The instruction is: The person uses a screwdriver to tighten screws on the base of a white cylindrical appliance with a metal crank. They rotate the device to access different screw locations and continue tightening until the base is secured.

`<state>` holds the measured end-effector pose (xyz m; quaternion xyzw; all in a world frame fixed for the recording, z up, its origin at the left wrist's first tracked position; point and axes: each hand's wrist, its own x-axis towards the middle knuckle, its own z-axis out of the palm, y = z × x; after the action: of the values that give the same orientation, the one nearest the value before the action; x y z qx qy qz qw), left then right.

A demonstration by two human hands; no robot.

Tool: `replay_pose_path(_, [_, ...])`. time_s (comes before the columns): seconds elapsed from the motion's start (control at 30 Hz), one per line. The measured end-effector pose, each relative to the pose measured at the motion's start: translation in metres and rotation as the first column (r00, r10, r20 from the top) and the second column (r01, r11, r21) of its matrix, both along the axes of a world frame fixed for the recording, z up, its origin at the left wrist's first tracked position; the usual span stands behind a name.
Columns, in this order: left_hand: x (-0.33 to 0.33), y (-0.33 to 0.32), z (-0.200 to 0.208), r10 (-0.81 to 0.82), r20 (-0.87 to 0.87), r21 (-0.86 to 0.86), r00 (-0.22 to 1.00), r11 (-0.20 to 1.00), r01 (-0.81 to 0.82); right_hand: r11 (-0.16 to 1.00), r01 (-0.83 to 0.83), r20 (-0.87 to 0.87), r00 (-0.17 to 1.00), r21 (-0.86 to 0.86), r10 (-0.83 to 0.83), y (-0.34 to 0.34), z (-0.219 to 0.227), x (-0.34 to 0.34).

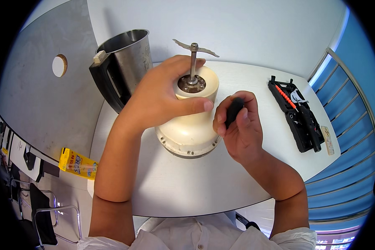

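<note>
In front of me a cream-coloured soymilk maker head [187, 129] rests upside down on the white table, its metal shaft and twisted blade [194, 48] pointing up. My left hand [164, 93] wraps around its narrower upper part, thumb on the near side and fingers behind. At its right side, my right hand [243, 125] grips a black-handled screwdriver [234, 111] between thumb and fingers. The screwdriver's shaft is hidden by the hand, so I cannot tell whether its tip touches the housing.
Behind my left arm stands a steel jug [133, 58] with a black handle. An open black tool case [293, 112] lies on the right, beside a small bit strip [327, 141]. A yellow packet [77, 163] sits at the left edge, near a grey panel [33, 104]. Metal railings [356, 100] border the right.
</note>
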<state>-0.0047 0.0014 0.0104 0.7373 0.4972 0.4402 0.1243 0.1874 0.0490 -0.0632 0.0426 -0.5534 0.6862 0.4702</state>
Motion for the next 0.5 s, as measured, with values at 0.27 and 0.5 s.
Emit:
replay_pose_path(0.27, [-0.0022,0.0019,-0.0017,0.023,0.037,-0.017,0.999,1.000,-0.022,0.998,0.033,-0.030,0.999,0.045,-0.032,-0.0011,0.0006,-0.0026])
replay_pose_path(0.5, [-0.0013,0.0006,-0.0003,0.038,0.020,-0.018,0.999,0.999,-0.038,0.995,0.076,0.001,0.997,0.066,-0.076,-0.0013,0.0020,-0.0023])
